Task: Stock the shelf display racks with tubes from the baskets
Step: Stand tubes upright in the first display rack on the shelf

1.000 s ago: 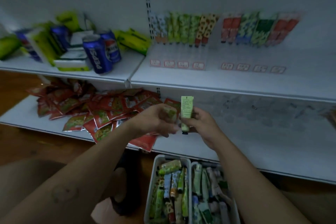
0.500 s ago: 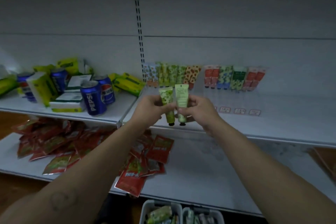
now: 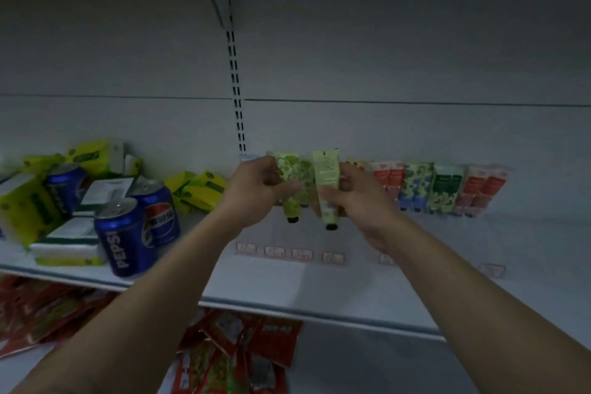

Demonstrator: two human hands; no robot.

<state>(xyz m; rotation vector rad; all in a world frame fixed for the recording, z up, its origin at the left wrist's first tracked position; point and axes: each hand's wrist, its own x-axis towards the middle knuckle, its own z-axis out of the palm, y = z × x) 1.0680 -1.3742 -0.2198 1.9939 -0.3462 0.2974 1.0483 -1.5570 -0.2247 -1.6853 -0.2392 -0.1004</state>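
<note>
Green leaf-patterned plastic tube (image 3: pixel 289 176) with a black cap points cap-down in the left hand (image 3: pixel 256 192), pinched between thumb and curled fingers. Just beside it, the right hand (image 3: pixel 361 201) grips a pale green tube (image 3: pixel 327 182), also cap-down. Both are held up in front of the row of upright display tubes (image 3: pixel 447 189) at the back of the white metal shelf (image 3: pixel 287 285). Blue Pepsi cans (image 3: pixel 123 237) stand to the left, and red sachets (image 3: pixel 256 352) lie on the level below.

Brought both hands up from over baskets to rack height. My left hand (image 3: pixel 256 192) and right hand (image 3: pixel 358 201) now right in front of racked tube row (image 3: pixel 415 185). Leaf-print tube (image 3: pixel 287 169) out of my fist now, cap down, slightly apart from pale green tube (image 3: pixel 326 173). Baskets gone from view.
</note>
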